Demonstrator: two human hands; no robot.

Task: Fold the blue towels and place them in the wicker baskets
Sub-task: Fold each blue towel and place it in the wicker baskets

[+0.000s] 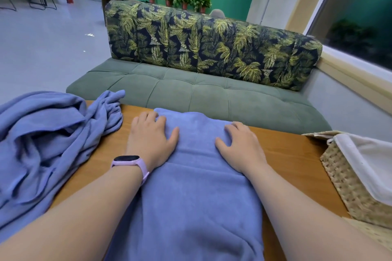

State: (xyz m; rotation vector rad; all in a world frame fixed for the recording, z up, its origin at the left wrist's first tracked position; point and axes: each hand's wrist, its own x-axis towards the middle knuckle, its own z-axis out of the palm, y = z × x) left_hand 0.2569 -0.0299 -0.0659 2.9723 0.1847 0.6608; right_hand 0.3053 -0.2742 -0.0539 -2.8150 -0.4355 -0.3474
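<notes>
While both palms press flat with fingers spread, the left hand and right hand grip nothing; they rest on the blue towel lying lengthwise at the centre of the table. Soft, light and limp, it looks best pinched at its far corners. The basket waits at the right edge; the crumpled towels lie at left.

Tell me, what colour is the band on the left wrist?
The band is pale lilac-pink with a black screen, seen in the head view.
</notes>
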